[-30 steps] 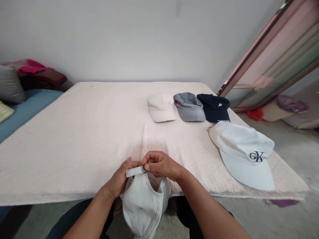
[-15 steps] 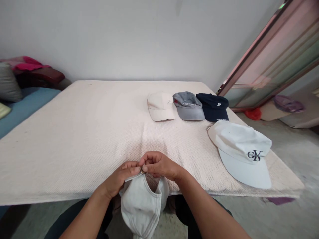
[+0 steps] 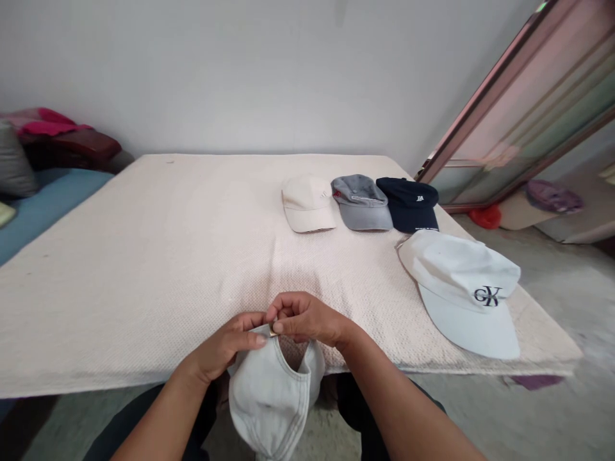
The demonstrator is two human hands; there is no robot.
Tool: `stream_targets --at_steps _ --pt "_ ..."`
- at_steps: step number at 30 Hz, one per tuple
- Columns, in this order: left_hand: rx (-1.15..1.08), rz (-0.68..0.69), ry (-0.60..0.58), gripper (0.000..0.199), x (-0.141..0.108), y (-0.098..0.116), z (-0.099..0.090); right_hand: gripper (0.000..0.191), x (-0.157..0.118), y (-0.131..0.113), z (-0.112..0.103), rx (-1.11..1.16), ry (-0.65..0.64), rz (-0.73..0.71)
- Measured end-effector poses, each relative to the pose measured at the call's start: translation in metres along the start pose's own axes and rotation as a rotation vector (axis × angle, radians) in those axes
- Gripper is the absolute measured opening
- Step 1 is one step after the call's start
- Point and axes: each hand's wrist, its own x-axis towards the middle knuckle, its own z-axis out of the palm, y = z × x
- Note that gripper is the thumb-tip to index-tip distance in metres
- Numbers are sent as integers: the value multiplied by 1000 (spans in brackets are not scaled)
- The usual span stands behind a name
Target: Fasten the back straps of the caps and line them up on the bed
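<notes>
A pale grey cap (image 3: 269, 397) hangs over the near edge of the table, its back opening turned up toward me. My left hand (image 3: 235, 342) grips the cap's back strap, thumb on top and fingers curled beneath. My right hand (image 3: 307, 317) pinches the small metal buckle (image 3: 273, 330) on that strap between thumb and fingers. The two hands meet at the buckle. The free end of the strap is mostly hidden by the fingers.
On the cloth-covered table (image 3: 144, 282), a cream cap (image 3: 307, 203), a grey cap (image 3: 361, 202) and a navy cap (image 3: 407, 205) sit in a row. A large white cap (image 3: 461, 291) lies nearer at right. Beyond stands a glass-panelled frame (image 3: 504, 102); a blue cushioned seat (image 3: 67, 192) is left.
The left thumb has slid slightly down and left along the strap, showing more of the buckle. The right hand keeps its pinch, and the view has shifted a little.
</notes>
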Motion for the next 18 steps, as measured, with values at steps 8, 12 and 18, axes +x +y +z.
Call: stream_targets --at_steps 8,12,18 --pt "19 50 170 25 6 -4 -2 24 2 1 1 -18 19 5" --pt "25 62 93 25 6 -5 1 24 2 2 3 -37 40 -1" --pt "34 44 78 20 6 -4 5 27 2 4 2 -36 25 28"
